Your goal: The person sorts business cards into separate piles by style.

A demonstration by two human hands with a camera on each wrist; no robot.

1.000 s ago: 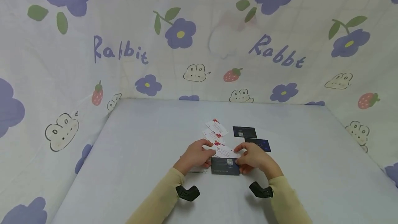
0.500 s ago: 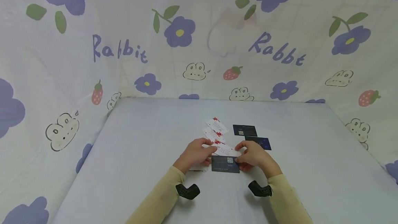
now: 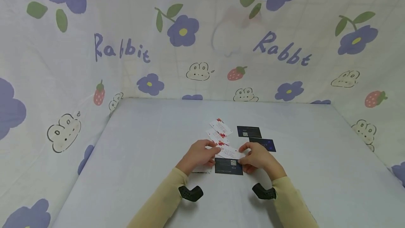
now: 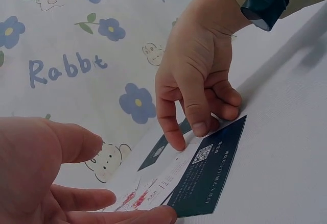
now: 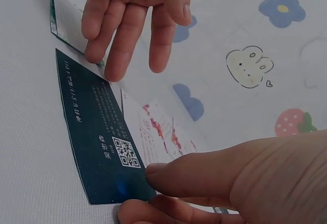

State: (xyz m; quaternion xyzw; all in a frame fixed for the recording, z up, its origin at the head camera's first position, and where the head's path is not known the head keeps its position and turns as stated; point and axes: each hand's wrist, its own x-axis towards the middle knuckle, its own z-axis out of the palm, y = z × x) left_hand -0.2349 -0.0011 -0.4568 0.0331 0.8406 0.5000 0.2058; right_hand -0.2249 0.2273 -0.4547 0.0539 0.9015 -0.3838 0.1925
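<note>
The right hand [image 3: 260, 157] pinches a smooth, dark rectangular card [image 3: 228, 167]; the left hand [image 3: 198, 156], loosely spread, touches its edge.

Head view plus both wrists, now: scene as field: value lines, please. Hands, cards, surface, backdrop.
left hand: at left end of near dark card; firm contact unclear
right hand: pinches near dark card's right end
near dark card: QR code facing up
white cards: three visible, overlapping, beyond near dark card
far dark cards: two, right of white cards
pale item: partly behind left hand
surface: white table
backdrop: patterned cloth
</note>
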